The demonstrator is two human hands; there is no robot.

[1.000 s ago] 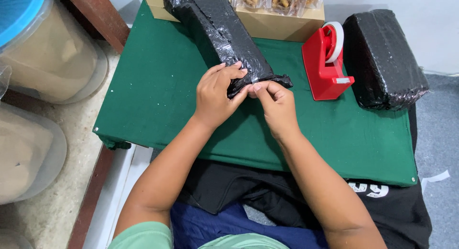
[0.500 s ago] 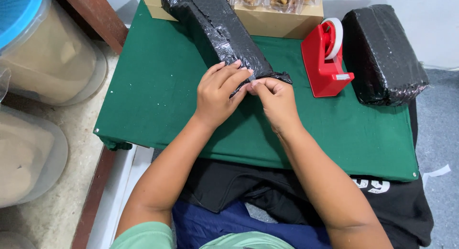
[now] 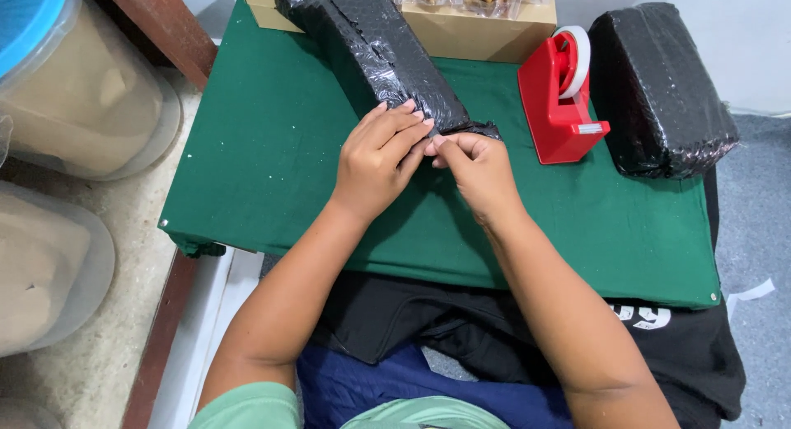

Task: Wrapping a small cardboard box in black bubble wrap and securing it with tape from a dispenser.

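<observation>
A long parcel wrapped in black bubble wrap [image 3: 371,42] lies slanted on the green table cover [image 3: 264,149]. My left hand [image 3: 375,157] lies flat against its near end, fingers pressed on the wrap. My right hand [image 3: 474,165] pinches the folded end flap of the wrap beside the left fingertips. A small pale strip, perhaps tape, shows between my fingers. The near end of the parcel is hidden under both hands.
A red tape dispenser [image 3: 560,99] with a white roll stands right of my hands. A second black-wrapped block [image 3: 663,87] lies at the far right. A cardboard box [image 3: 478,29] holds snack packets at the back. Large lidded plastic tubs [image 3: 74,99] stand left.
Both hands stay on the parcel's near end. My fingers have shifted slightly along the flap; the parcel has hardly moved.
</observation>
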